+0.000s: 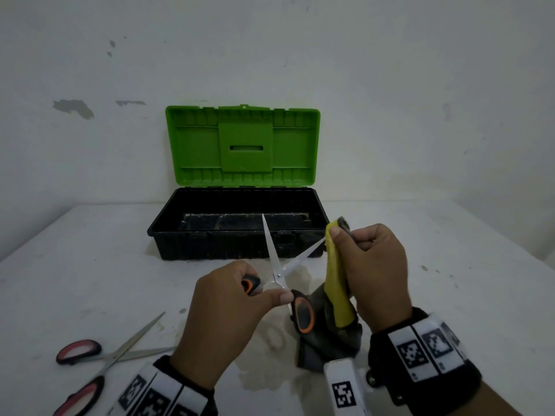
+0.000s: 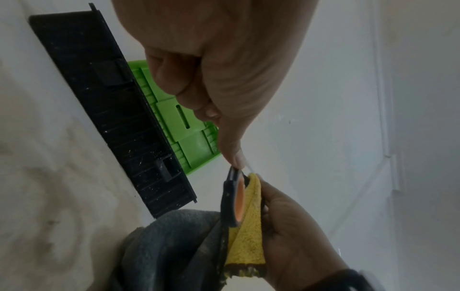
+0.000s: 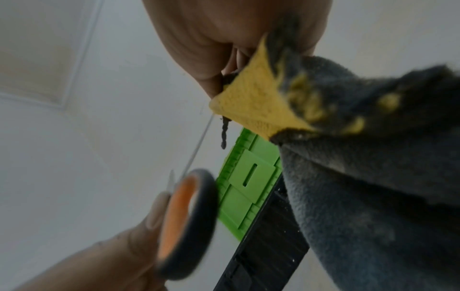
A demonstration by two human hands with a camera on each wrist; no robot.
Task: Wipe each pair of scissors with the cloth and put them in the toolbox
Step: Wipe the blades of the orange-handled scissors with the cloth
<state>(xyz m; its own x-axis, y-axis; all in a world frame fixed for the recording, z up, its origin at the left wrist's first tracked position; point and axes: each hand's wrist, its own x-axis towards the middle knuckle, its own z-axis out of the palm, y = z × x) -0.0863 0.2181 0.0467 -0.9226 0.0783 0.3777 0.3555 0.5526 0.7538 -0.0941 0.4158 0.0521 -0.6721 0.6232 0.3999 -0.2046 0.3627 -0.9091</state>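
My left hand (image 1: 222,313) grips the orange-handled scissors (image 1: 285,274), blades spread, above the desk (image 1: 90,265) before the open toolbox (image 1: 237,232); my right hand (image 1: 375,271) pinches the cloth (image 1: 336,283) around one blade tip.

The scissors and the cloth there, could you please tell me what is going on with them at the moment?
A person is cleaning scissors at a white table. The left hand holds the orange-handled scissors with the blades spread, while the right hand grips the yellow and grey cloth around the tip of one blade. A second pair, the red-handled scissors, lies open on the table at the left. The toolbox stands open behind; no scissors show inside.
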